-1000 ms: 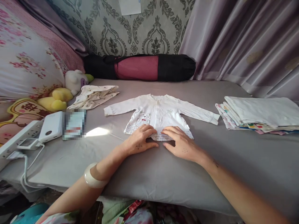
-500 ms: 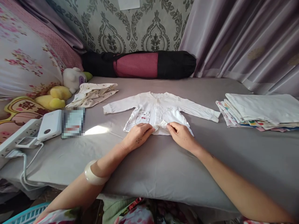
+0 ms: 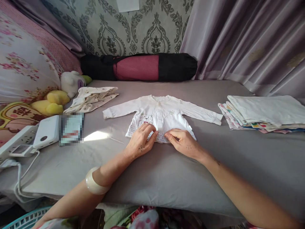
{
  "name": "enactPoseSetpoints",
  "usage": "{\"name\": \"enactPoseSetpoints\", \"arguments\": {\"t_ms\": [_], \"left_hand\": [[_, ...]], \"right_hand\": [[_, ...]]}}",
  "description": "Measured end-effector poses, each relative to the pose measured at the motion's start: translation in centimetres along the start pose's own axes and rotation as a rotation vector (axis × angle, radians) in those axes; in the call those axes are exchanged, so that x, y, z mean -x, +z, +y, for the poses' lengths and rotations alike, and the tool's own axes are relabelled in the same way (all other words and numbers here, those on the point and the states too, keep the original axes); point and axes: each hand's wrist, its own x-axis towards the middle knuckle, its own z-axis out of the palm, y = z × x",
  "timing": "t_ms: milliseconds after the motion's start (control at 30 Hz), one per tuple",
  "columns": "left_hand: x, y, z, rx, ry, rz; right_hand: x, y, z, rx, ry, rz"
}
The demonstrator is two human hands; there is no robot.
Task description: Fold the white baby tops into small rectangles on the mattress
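A small white long-sleeved baby shirt [image 3: 164, 111] with a bear print lies flat on the grey bed [image 3: 166, 171], sleeves spread to both sides. My left hand [image 3: 141, 142] rests palm down on the shirt's lower hem, fingers apart, at the left of the front opening. My right hand [image 3: 183, 143] lies beside it on the hem's right half, fingertips touching the fabric near the middle. A pale bangle [image 3: 94, 185] sits on my left wrist.
A stack of folded cloths [image 3: 264, 114] lies at the right. A crumpled printed garment [image 3: 91, 98], plush toys [image 3: 60, 93], a white power bank [image 3: 46, 132] and a power strip [image 3: 14, 143] with cables sit at the left. A rolled black-and-pink mat bag [image 3: 140, 67] lies against the wall.
Half a second ago both hands pinched the hem's middle and lifted a small flap. Now they lie flatter on the hem, pressing it down. The view has shifted slightly.
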Motion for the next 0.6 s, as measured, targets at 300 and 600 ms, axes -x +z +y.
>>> {"name": "enactPoseSetpoints", "arguments": {"t_ms": [300,600], "left_hand": [[0.2,0.9,-0.1,-0.146,0.084,-0.398],[0.0,0.4,0.3,-0.126,0.058,-0.444]], "right_hand": [[-2.1,1.0,3.3,0.376,0.098,-0.24],[-12.4,2.4,6.6,0.574,0.371,-0.173]]}}
